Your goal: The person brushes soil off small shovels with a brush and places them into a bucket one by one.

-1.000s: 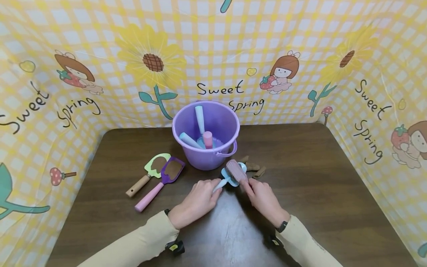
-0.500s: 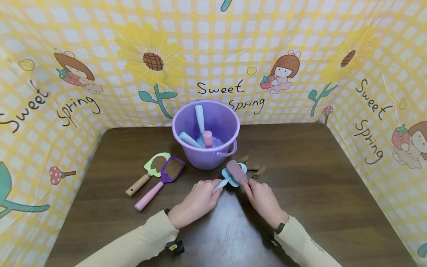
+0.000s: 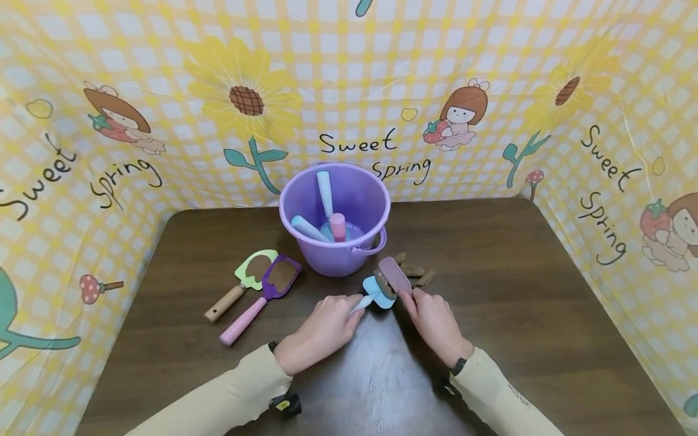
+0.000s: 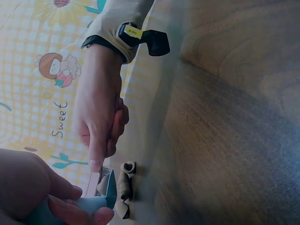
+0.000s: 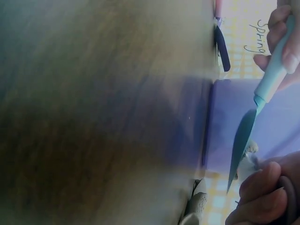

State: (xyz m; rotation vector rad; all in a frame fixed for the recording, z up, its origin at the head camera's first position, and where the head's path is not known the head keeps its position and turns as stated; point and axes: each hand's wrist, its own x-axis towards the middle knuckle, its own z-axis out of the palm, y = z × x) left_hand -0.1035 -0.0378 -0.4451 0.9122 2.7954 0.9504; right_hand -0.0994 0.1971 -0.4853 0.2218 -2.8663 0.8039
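Observation:
Pinched in my left hand [image 3: 322,324] is the handle of a small light-blue shovel [image 3: 386,301] with a lobed head, low over the table. My right hand [image 3: 434,321] grips a flat mauve scraper [image 3: 394,272] across the far side of the shovel head. A brown, clay-like lump [image 3: 386,284] shows along the scraper's left edge. Seen edge-on in the right wrist view, the shovel blade [image 5: 241,140] stands close to my right fingers. Curled brown pieces [image 3: 414,272] lie on the table behind the scraper, partly covered by it.
A purple bucket [image 3: 340,260] stands behind my hands, with two light-blue handles and a pink one inside. At the left lie a green shovel [image 3: 248,275] with a wooden handle and a purple shovel [image 3: 297,272] with a pink handle, both brown-coated. Checked cloth [image 3: 349,91] surrounds the table.
The scraper has slid right across the shovel head, uncovering more of the blue. The brown lump along its edge now shows more. My left hand has hardly moved.

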